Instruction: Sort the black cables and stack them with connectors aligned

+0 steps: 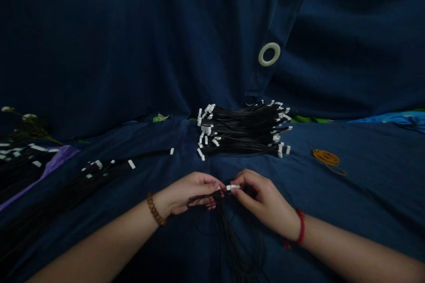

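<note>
Right now the fingers of my left hand (191, 192) are pinched together on a thin bunch of black cords (229, 230), and my right hand (262, 201) has thumb and forefinger closed on the small white tag (233, 187) at the bunch's top end. The two hands almost meet, low in the middle of the dark blue cloth (365, 185), and the cords trail down towards me between my wrists. A brown wooden bead bracelet (155, 209) sits on my left wrist and a red string bracelet (301, 227) on my right.

Just beyond my knuckles lies a neat stack of black cords with white tags (242, 130), apart from my hands. A few orange rubber bands (327, 158) lie to its right. Loose black tagged cords (99, 172) spread out on the left, partly over a purple cloth (56, 159). Two white plastic rings (269, 54) are set in the blue fabric hanging behind.

The light is dim, so I cannot count single strands. The trailing ends blur into shadow near the bottom edge.
</note>
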Motion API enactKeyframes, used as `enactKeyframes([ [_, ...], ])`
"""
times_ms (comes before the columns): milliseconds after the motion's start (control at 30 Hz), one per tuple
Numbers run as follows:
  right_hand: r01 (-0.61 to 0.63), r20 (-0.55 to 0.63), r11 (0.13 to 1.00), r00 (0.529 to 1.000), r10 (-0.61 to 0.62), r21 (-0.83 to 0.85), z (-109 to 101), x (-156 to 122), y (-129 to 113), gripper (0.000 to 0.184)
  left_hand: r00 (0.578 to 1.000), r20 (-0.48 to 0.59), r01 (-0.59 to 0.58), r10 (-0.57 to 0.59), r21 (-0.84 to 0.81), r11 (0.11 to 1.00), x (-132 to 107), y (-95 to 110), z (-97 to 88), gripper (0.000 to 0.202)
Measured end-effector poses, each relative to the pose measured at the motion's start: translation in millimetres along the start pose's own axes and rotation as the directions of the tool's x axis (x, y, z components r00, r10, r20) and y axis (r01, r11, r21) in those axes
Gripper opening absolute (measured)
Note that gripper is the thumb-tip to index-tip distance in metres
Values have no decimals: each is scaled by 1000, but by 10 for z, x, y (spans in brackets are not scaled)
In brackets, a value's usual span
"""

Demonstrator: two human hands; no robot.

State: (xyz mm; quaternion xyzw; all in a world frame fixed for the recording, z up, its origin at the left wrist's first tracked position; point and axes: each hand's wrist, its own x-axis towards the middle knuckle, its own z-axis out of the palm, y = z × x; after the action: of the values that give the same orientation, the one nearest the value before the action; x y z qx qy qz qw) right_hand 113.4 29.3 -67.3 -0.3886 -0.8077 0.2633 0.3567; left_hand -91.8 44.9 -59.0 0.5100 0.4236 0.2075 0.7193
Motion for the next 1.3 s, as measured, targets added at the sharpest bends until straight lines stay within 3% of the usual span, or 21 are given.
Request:
enactKeyframes([
  [100,-1,-34,999,999,2,32,12,4,57,9,1000,-6,7,-8,-152,988,20,-25,-2,37],
  [200,-6,-53,999,999,9,50,10,15,89,11,996,-75,23,-38,-201,979,38,-31,49,36],
  [433,7,-67,998,998,-3,67,-5,13,97,10,970,-242,-30,-12,-168,985,29,-22,220,27],
  [933,62,104,995,992,-70,81,-6,22,52,6,963,-252,-89,92,24,996,15,-47,279,21],
  [1133,-29,148,990,989,9,138,-8,28,32,6,962,-256,-87,98,53,995,6,-37,313,20],
  [1300,-257,298,927,939,172,274,-9,63,68,20,956,-253,-119,146,119,986,14,-34,320,17],
])
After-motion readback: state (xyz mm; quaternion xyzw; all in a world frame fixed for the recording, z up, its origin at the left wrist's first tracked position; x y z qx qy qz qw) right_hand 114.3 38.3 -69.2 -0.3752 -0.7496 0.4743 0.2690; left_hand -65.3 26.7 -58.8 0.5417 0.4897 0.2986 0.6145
